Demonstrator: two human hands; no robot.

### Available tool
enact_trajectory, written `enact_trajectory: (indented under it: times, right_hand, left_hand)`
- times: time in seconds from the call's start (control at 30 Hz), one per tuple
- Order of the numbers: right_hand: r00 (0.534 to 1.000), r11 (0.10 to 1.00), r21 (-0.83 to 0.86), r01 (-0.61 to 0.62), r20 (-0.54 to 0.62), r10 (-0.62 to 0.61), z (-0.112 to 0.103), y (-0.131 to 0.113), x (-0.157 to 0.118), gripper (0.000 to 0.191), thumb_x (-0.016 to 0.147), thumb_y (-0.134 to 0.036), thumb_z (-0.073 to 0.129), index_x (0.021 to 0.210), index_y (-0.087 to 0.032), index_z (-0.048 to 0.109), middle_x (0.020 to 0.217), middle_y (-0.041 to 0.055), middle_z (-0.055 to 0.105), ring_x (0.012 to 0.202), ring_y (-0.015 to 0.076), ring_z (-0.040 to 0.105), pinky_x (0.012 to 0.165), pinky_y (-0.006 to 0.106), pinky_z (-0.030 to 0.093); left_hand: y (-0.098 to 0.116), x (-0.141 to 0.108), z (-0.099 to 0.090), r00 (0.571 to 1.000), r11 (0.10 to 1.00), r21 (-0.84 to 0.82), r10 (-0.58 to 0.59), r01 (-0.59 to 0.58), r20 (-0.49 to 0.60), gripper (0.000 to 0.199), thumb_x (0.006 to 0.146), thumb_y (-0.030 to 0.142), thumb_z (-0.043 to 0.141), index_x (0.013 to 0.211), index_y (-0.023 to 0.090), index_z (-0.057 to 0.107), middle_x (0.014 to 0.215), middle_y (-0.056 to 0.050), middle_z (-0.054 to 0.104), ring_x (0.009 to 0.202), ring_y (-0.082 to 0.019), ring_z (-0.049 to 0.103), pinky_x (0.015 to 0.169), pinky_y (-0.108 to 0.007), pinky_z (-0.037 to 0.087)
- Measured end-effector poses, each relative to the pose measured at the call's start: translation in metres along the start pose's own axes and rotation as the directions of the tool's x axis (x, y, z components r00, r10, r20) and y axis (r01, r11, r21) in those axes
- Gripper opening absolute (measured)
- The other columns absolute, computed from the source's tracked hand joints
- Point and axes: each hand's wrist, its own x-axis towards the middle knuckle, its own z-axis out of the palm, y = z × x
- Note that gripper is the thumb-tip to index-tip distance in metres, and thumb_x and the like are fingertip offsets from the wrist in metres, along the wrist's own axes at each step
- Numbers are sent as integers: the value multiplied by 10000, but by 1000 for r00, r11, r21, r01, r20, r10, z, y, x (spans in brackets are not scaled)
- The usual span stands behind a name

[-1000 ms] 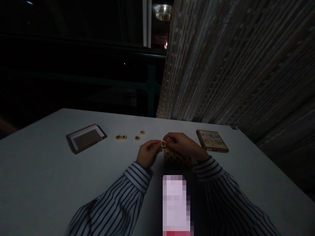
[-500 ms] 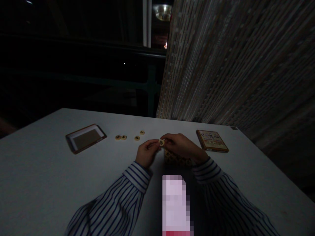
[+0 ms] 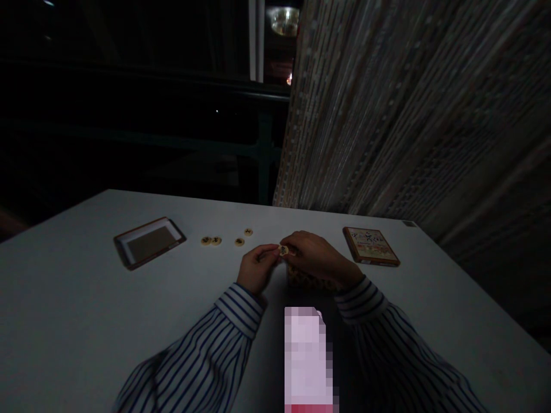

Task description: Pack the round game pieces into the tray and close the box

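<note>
My left hand (image 3: 257, 268) pinches a round wooden piece (image 3: 283, 250) with a dark character on it, near the middle of the table. From the right, the fingers of my right hand (image 3: 316, 257) are closed against the piece's right side, where a bit of another pale piece seems to show. Under my right hand lies a group of round pieces (image 3: 307, 279) in rows, partly hidden and dark. Several loose round pieces (image 3: 239, 242) lie on the table to the left of my hands.
An open box tray (image 3: 150, 242) sits on the left of the white table (image 3: 181, 310). A flat box lid (image 3: 372, 246) with printed writing lies on the right. String curtains (image 3: 365, 115) hang behind the table's right part. A blurred, pixelated light shape covers the front middle.
My right hand's fingers have shifted slightly around the piece, and the piece between my hands has turned a little. The loose pieces and the boxes have stayed in place.
</note>
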Motion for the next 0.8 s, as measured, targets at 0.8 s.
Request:
enact_trajectory:
  times: [0.8]
  right_hand:
    - [984, 975, -212, -66, 149, 99, -3, 18, -3, 293, 799, -305, 502, 1045, -189, 610, 1004, 73, 655, 917, 204, 579, 767, 285, 364]
  left_hand:
    - [-8, -4, 1, 982, 838, 512, 181, -187, 62, 214, 733, 299, 554, 845, 145, 653, 738, -45, 687, 729, -162, 632, 671, -271, 505]
